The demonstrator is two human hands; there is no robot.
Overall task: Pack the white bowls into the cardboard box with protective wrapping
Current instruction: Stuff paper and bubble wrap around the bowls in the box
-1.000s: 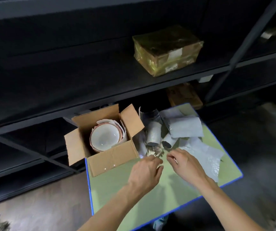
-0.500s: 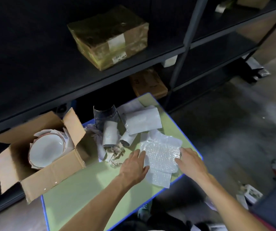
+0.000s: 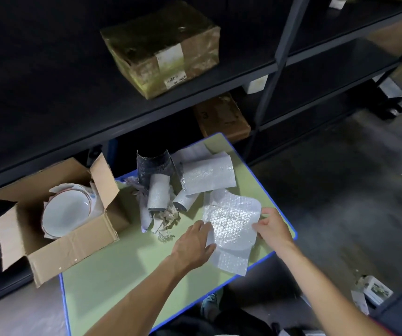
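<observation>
An open cardboard box [image 3: 73,248] stands on the left end of the green table [image 3: 112,277]. Inside it lie white bowls [image 3: 65,213], stacked, with wrapping sheets around them. A loose sheet of bubble wrap [image 3: 231,229] lies on the table's right side. My left hand [image 3: 195,241] holds its left edge, fingers curled over it. My right hand [image 3: 274,225] pinches its right edge between thumb and fingers.
Rolls and folded pieces of bubble wrap [image 3: 207,175] and crumpled paper [image 3: 166,214] pile up at the table's back. Dark metal shelving [image 3: 195,98] rises behind, carrying a taped brown parcel [image 3: 163,47]. The table's right edge drops to a concrete floor [image 3: 340,202].
The view swung right, so the box now sits at the far left. My hands left the scraps in the middle and took hold of the bubble wrap sheet at both sides.
</observation>
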